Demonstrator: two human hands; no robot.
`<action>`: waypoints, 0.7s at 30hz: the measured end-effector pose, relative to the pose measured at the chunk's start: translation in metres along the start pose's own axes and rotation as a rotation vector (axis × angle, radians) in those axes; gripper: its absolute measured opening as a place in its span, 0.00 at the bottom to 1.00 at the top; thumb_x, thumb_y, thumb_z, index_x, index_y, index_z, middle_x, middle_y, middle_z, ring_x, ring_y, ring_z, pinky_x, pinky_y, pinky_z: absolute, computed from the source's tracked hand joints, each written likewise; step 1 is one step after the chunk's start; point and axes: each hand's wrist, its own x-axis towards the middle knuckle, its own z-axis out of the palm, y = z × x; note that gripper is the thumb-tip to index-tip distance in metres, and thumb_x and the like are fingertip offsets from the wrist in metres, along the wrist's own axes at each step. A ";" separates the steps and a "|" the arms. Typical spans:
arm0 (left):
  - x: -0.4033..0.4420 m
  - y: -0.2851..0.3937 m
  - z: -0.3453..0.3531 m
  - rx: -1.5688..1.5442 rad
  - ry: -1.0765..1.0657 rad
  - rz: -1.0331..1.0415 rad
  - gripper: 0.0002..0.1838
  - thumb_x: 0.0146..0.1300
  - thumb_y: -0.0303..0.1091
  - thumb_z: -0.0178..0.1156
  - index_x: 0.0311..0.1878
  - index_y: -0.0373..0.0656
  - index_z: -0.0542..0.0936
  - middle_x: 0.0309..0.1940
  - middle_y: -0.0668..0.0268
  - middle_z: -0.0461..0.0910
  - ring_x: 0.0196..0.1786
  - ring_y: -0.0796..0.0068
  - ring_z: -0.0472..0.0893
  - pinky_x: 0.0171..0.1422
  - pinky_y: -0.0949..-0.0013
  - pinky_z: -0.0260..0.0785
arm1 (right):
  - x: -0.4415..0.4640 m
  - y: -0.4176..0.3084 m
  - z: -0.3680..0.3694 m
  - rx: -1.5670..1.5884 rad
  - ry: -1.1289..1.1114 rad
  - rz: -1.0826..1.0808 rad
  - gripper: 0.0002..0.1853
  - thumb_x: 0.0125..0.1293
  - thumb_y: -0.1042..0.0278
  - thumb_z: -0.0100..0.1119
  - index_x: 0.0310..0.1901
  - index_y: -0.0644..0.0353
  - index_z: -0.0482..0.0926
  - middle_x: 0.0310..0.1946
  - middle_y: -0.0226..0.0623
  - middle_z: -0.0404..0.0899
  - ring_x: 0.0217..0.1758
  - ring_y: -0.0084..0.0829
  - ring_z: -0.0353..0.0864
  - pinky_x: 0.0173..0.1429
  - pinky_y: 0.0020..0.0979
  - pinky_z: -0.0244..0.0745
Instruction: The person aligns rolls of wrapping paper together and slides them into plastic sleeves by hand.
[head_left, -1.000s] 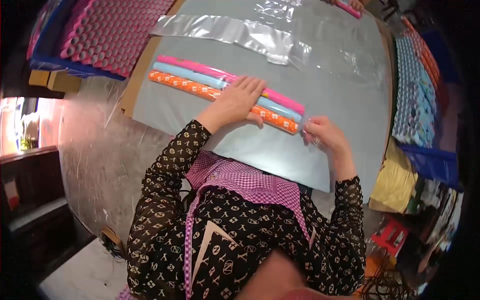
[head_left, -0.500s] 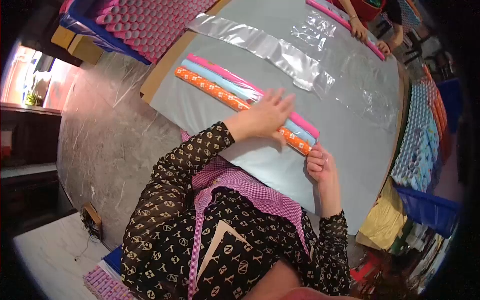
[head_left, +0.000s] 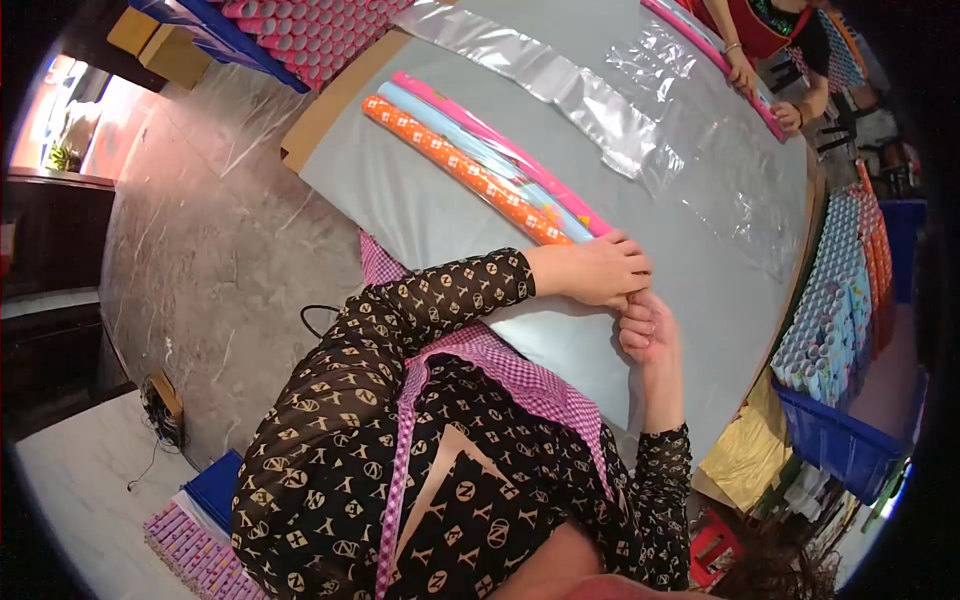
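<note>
Three patterned rolls lie side by side on the grey table cover: a pink roll (head_left: 480, 130), a light blue roll (head_left: 450, 132) and an orange roll (head_left: 460, 165). Clear film shines around them. My left hand (head_left: 598, 272) lies over their near right ends and hides them, its fingers bent together. Just below it, touching it, my right hand (head_left: 640, 330) is closed in a fist at the roll ends; what it grips is too small to make out.
Clear plastic film (head_left: 560, 85) lies across the grey table cover (head_left: 720, 330). At the far right a co-worker's hands (head_left: 765, 95) hold another pink roll (head_left: 710, 50). Blue crates (head_left: 840, 430) with many rolls flank the table; gold wrapping (head_left: 745, 450) lies below the right one.
My left hand has slid right along the rolls to their ends and now meets my right hand. My right hand has closed at the ends. The view has shifted, showing more of the co-worker.
</note>
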 end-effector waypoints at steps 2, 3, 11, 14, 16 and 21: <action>0.001 0.004 0.002 -0.005 -0.024 -0.045 0.19 0.62 0.44 0.58 0.52 0.44 0.78 0.51 0.64 0.75 0.59 0.63 0.72 0.65 0.56 0.60 | -0.003 0.000 -0.003 0.102 -0.084 0.057 0.10 0.73 0.62 0.47 0.32 0.52 0.71 0.16 0.20 0.63 0.10 0.12 0.54 0.10 0.18 0.44; 0.002 0.006 0.001 0.012 -0.017 -0.073 0.18 0.61 0.43 0.58 0.51 0.44 0.79 0.51 0.64 0.75 0.58 0.63 0.73 0.65 0.56 0.61 | -0.005 0.000 -0.005 0.124 -0.091 0.066 0.10 0.74 0.61 0.47 0.33 0.52 0.72 0.18 0.22 0.65 0.11 0.12 0.56 0.11 0.17 0.44; 0.006 0.018 0.005 0.029 0.101 -0.147 0.08 0.55 0.39 0.62 0.33 0.46 0.83 0.45 0.67 0.77 0.53 0.64 0.74 0.60 0.58 0.62 | -0.014 0.007 -0.015 0.325 -0.122 0.002 0.12 0.75 0.59 0.47 0.39 0.57 0.75 0.28 0.31 0.77 0.16 0.15 0.63 0.14 0.19 0.49; 0.007 0.016 0.017 0.020 0.150 -0.148 0.07 0.53 0.38 0.63 0.32 0.47 0.83 0.44 0.68 0.77 0.53 0.64 0.74 0.61 0.58 0.62 | -0.019 0.024 -0.007 0.323 -0.224 -0.102 0.15 0.77 0.57 0.45 0.43 0.60 0.76 0.31 0.34 0.77 0.21 0.18 0.67 0.20 0.20 0.57; 0.006 0.015 0.013 -0.019 0.200 -0.132 0.08 0.53 0.38 0.63 0.34 0.46 0.84 0.44 0.68 0.77 0.54 0.64 0.74 0.62 0.57 0.62 | -0.029 0.034 0.012 0.010 -0.095 -0.529 0.17 0.77 0.57 0.44 0.50 0.62 0.76 0.36 0.36 0.79 0.24 0.19 0.69 0.25 0.22 0.63; 0.009 0.019 0.004 0.028 0.110 -0.170 0.08 0.57 0.37 0.61 0.35 0.44 0.84 0.47 0.66 0.78 0.54 0.63 0.74 0.62 0.56 0.62 | -0.022 0.035 0.012 -1.800 0.465 -1.528 0.17 0.65 0.75 0.58 0.56 0.64 0.74 0.44 0.47 0.81 0.46 0.48 0.80 0.51 0.37 0.76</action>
